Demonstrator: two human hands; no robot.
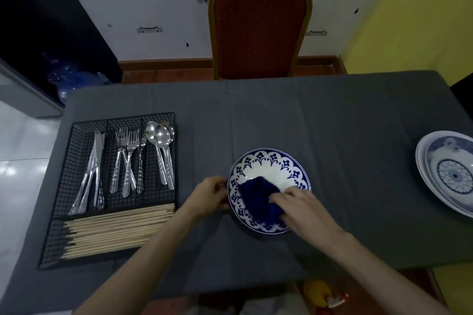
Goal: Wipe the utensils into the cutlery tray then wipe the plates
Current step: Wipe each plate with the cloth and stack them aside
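A white plate with a blue flower rim lies on the grey table in front of me. My left hand grips its left edge. My right hand holds a dark blue cloth against the plate's near half. At the left stands a black wire cutlery tray with knives, forks, spoons and a bundle of wooden chopsticks in its front compartment.
A stack of blue-patterned plates sits at the table's right edge. A red chair with a gold frame stands behind the far edge. The grey tablecloth lies bare between the tray and the stack.
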